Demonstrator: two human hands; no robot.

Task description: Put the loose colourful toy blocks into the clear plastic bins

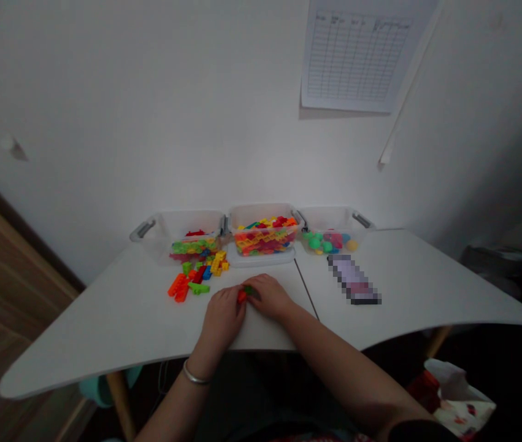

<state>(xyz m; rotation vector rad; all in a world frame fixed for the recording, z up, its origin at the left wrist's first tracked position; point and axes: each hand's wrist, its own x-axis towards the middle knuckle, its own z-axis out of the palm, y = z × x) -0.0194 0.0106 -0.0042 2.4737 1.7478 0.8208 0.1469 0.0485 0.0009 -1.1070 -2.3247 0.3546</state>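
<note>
My left hand [224,312] and my right hand [267,296] meet over the front middle of the white table. Between the fingertips of the left one is a small orange-red toy brick [241,296], mostly covered. A green toy brick [248,290] shows at the right fingertips, touching or very close to the orange-red one; whether they are joined I cannot tell. Both hands are closed. Left of them lie loose bricks: an orange group [178,287], a light green piece [199,287], a dark red one [199,274], a blue one [207,272] and a yellow cluster [219,263].
Along the wall stand three clear bins: the left bin [159,227] and middle bin [261,212] with bricks, the right bin [329,218] with rounded coloured pieces. A white lid [261,260] lies before the middle one. A blurred-out phone-like object [353,279] rests at right.
</note>
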